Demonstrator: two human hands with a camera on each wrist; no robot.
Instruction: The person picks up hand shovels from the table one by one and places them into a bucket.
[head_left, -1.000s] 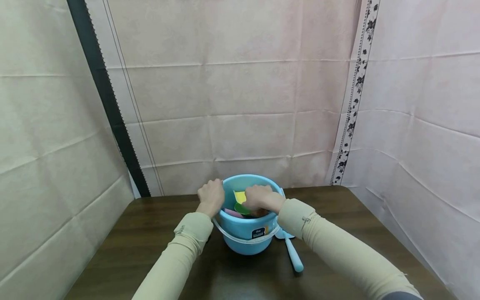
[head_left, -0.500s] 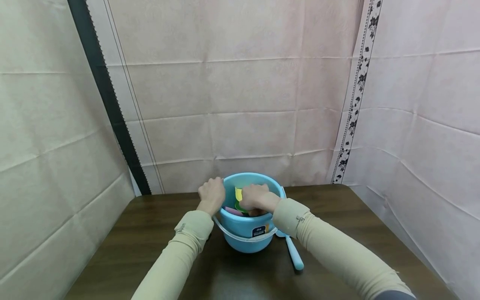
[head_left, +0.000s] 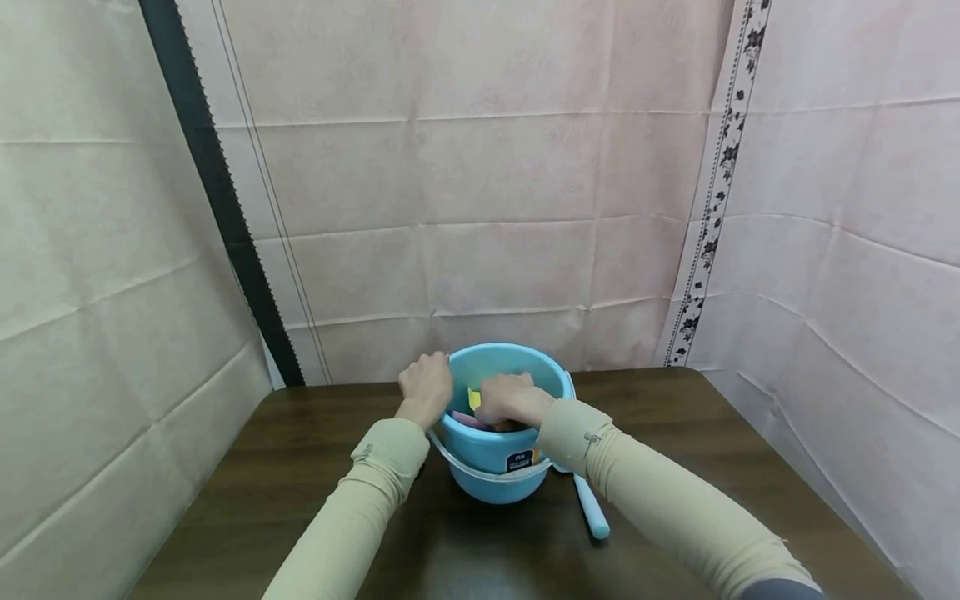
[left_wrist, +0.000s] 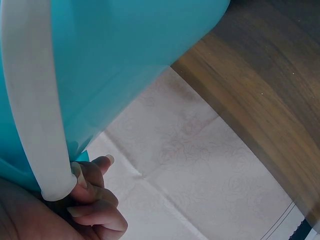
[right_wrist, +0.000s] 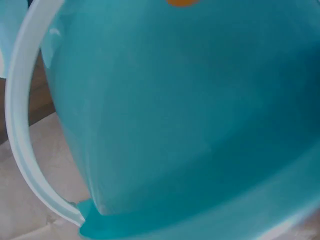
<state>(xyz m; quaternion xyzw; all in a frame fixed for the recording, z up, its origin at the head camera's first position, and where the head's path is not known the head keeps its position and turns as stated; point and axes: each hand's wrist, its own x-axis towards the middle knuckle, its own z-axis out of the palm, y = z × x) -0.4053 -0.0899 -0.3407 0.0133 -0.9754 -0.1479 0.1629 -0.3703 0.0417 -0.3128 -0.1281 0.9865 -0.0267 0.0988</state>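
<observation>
A light-blue bucket (head_left: 480,454) with a dark label stands toward the back of the table. At its left rim my left hand (head_left: 426,387) holds on, fingers curled beside the end of the white handle (left_wrist: 35,100). My right hand (head_left: 508,398) reaches down inside the bucket, knuckles up. The bucket wall hides its fingertips, and I cannot tell whether they pinch anything. Close to that hand inside are a yellow piece (head_left: 473,399) and a purple piece (head_left: 469,421). Only the bucket's outer wall (right_wrist: 150,125) and handle show in the right wrist view.
A light-blue toy shovel (head_left: 592,510) lies on the dark wooden table (head_left: 300,500) just right of the bucket, its head partly covered by the right sleeve. Pale cloth curtains (head_left: 495,183) hang behind the table and along both sides.
My right hand has shifted slightly left within the bucket. It now covers the green piece seen before, and less of the yellow piece shows. My left hand stays at the rim.
</observation>
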